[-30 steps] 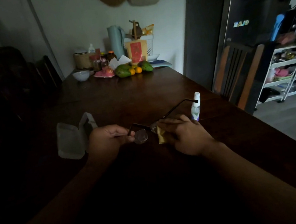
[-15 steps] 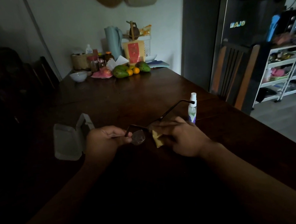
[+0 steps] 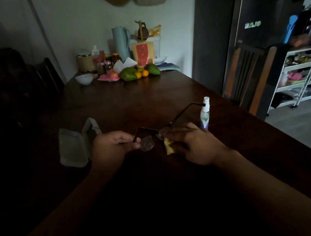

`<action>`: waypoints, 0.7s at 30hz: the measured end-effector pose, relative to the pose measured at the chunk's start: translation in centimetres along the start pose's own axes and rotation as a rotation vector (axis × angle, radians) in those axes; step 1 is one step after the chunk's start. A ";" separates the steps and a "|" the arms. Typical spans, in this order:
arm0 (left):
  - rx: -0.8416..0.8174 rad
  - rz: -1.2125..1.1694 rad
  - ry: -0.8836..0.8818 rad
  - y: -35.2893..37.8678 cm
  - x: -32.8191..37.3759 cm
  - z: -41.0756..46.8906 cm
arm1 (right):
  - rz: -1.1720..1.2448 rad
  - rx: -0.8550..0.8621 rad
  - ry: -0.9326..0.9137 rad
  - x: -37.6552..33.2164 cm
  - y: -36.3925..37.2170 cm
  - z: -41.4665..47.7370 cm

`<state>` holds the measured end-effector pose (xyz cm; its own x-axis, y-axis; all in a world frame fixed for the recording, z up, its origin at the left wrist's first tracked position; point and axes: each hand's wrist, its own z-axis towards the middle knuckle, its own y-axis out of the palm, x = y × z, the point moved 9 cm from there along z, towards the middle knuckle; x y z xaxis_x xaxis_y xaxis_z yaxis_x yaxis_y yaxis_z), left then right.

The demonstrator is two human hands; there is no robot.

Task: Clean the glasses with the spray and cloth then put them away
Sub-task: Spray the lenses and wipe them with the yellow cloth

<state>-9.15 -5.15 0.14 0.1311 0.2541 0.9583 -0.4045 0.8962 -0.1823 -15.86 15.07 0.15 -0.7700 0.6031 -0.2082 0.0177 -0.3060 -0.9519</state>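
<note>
Thin black-framed glasses (image 3: pixel 147 143) hang just above the dark wooden table (image 3: pixel 130 105). My left hand (image 3: pixel 111 147) pinches the frame at its left end. My right hand (image 3: pixel 194 144) presses a small yellow cloth (image 3: pixel 169 147) against the right lens, which the fingers mostly hide. One temple arm (image 3: pixel 186 110) sticks out toward the far right. A small spray bottle (image 3: pixel 205 113) with a white nozzle stands upright just behind my right hand. A pale glasses case (image 3: pixel 77 145) lies open to the left of my left hand.
At the table's far end sit a white bowl (image 3: pixel 84 79), fruit (image 3: pixel 129 74), jars and a blue jug (image 3: pixel 121 42). A wooden chair (image 3: pixel 248 77) stands at the right edge, a dark fridge (image 3: pixel 267 19) and a white trolley (image 3: pixel 300 77) beyond it.
My hands stay on the glasses and cloth; the right fingers have shifted slightly on the lens. The view has drifted a little.
</note>
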 end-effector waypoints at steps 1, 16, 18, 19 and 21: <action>0.012 -0.009 0.007 -0.1 0.1 -0.1 | 0.008 0.010 0.008 0.2 -0.2 -0.1; -0.005 0.006 0.006 0.6 0.9 -0.5 | 0.307 0.145 -0.166 -1.1 -1.4 0.2; 0.002 -0.009 0.017 0.6 0.9 -0.5 | 0.331 0.224 -0.175 -1.8 -1.9 0.2; -0.004 -0.015 0.016 0.6 1.0 -0.6 | 0.319 0.244 -0.174 -2.1 -2.0 0.3; -0.021 -0.025 0.011 0.8 1.0 -0.7 | 0.278 0.247 -0.196 -3.3 -2.0 0.5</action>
<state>-8.71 -3.94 0.79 0.1513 0.2354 0.9600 -0.3817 0.9098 -0.1629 -13.66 13.35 2.80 -0.8650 0.3281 -0.3797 0.1065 -0.6193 -0.7779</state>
